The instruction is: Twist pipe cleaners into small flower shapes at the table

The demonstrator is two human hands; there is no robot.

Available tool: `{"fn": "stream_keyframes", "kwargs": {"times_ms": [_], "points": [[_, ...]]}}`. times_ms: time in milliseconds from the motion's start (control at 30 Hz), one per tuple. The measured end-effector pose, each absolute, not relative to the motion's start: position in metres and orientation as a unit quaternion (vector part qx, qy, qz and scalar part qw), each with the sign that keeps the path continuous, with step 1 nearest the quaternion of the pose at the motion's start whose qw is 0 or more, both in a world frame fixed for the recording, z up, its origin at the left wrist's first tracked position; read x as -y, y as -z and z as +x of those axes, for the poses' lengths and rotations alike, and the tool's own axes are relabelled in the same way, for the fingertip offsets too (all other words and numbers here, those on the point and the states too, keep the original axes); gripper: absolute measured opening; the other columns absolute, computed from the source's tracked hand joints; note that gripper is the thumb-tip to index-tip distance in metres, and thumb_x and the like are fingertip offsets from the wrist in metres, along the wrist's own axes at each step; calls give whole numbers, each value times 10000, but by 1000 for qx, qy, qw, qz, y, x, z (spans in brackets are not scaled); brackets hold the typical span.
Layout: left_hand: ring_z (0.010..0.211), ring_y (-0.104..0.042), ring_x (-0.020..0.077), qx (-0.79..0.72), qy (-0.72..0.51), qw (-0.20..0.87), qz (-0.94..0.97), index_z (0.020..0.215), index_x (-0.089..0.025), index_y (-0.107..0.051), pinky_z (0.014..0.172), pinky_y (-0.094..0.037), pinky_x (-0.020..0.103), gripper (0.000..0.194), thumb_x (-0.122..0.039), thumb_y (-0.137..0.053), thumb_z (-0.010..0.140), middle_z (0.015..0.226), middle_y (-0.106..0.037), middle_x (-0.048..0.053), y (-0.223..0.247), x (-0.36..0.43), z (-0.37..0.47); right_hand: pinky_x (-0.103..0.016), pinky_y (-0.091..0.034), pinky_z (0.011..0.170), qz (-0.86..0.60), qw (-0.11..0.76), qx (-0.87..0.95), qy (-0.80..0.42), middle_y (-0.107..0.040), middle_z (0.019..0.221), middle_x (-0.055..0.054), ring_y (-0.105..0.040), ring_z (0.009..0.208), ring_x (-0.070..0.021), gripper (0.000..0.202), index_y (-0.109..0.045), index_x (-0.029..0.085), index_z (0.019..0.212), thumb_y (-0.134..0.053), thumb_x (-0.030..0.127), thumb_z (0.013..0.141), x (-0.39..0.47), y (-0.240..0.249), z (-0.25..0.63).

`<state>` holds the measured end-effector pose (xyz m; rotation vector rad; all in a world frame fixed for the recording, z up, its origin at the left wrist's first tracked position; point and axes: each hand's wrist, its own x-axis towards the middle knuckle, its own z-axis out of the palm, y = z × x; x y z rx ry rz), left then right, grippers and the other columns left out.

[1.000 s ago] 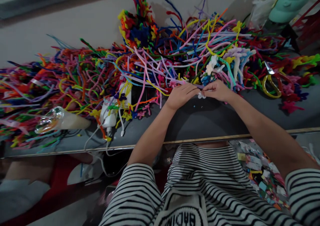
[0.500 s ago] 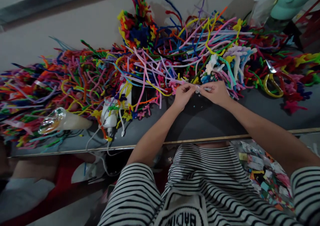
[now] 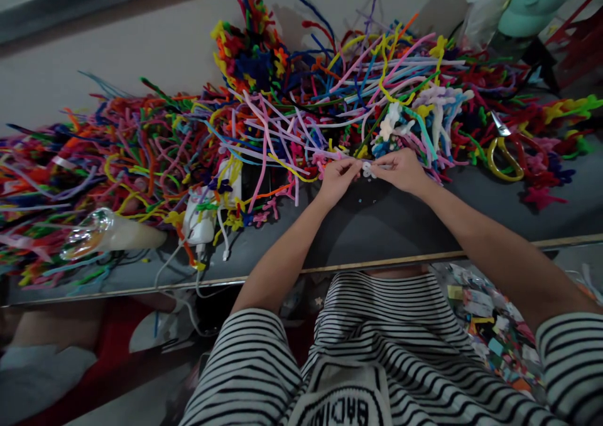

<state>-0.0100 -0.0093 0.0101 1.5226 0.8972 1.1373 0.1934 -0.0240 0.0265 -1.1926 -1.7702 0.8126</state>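
Observation:
Between my two hands is a small white pipe cleaner [image 3: 367, 169] bent into loops, like a little flower. My left hand [image 3: 340, 178] pinches its left side with thumb and forefinger. On its other side my right hand [image 3: 400, 169] is closed on the same piece, fingertips pressed together. Both hands are just above the dark table [image 3: 377, 225], at the front of a heap of coloured pipe cleaners [image 3: 301, 124]. White and pastel pipe-cleaner flowers [image 3: 393, 124] lie just behind my right hand.
Scissors with a yellow handle [image 3: 505, 162] lie to the right. A white charger with a cable [image 3: 200, 222] and a plastic cup on its side [image 3: 134, 231] are at left. Another person's leg [image 3: 56, 325] shows at lower left. A bin of scraps [image 3: 494, 332] is below right.
The looped white piece shows more clearly between my fingers, and its loops look more distinct. Both hands stay pinched on it. The whole view has shifted slightly.

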Motion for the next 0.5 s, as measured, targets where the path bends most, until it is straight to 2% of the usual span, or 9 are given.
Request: {"fn": "stream_keyframes", "kwargs": {"times_ms": [133, 233, 367, 500], "points": [[564, -534, 79, -366, -468, 390, 703, 858, -163, -748, 549, -399, 218, 499, -656, -680, 896, 678, -663, 4, -12, 12, -12, -265, -291, 500, -476, 419, 696, -337, -628, 559, -11, -430, 504, -98, 339, -834, 158, 759, -743, 483, 796, 26, -29, 193], [568, -527, 78, -357, -463, 364, 725, 883, -162, -752, 544, -387, 217, 496, -648, -657, 921, 704, -671, 7, -12, 11, -13, -265, -317, 509, -471, 419, 693, -348, -668, 591, -24, -478, 529, -110, 360, -836, 159, 749, -751, 506, 795, 27, -30, 191], [553, -522, 83, -339, -471, 434, 689, 843, -167, -730, 533, -404, 212, 543, -708, -688, 869, 635, -613, -12, -7, 7, -12, -259, -376, 531, -458, 435, 688, -358, -724, 650, -36, -548, 574, -131, 359, -847, 175, 767, -771, 526, 779, 27, -29, 189], [498, -457, 66, -343, -481, 526, 613, 826, -175, -702, 465, -338, 199, 598, -769, -748, 768, 611, -580, -27, -7, 8, -8, -261, -406, 543, -445, 444, 681, -375, -732, 670, -40, -559, 577, -132, 378, -853, 164, 818, -765, 530, 783, 25, -26, 188]]}}
